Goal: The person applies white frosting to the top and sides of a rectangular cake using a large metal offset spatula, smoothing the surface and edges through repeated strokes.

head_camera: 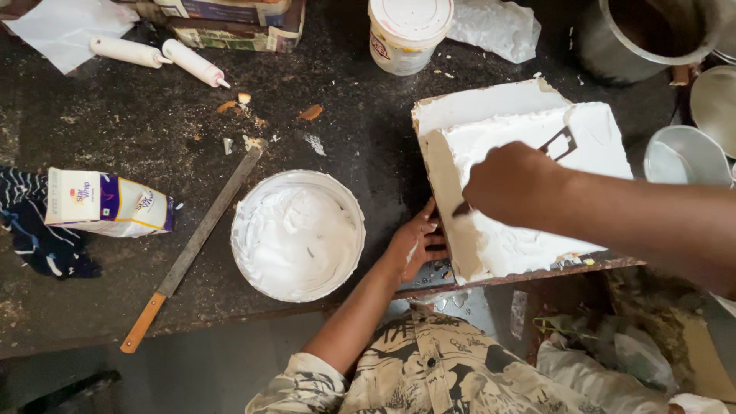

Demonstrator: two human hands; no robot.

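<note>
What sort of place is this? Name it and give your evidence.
Probably a small bakery's work counter: the right hand spreads white cream over a square cake, with a bowl of whipped cream and piping tubes nearby.

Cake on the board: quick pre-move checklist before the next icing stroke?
1. Right hand grips the scraper: ok, blade lies on the top icing.
2. Left hand steadies the board: ok, fingers on its near left corner.
3. Cake fully covered: not ok, the left side face shows thin, tan patches.
4. Icing supply: ok, the white bowl beside the left hand holds cream.
5. Board support: cannot tell, its near edge sits at the counter edge.
6. Long knife: ok, lying left of the bowl, apart from both hands.
</note>
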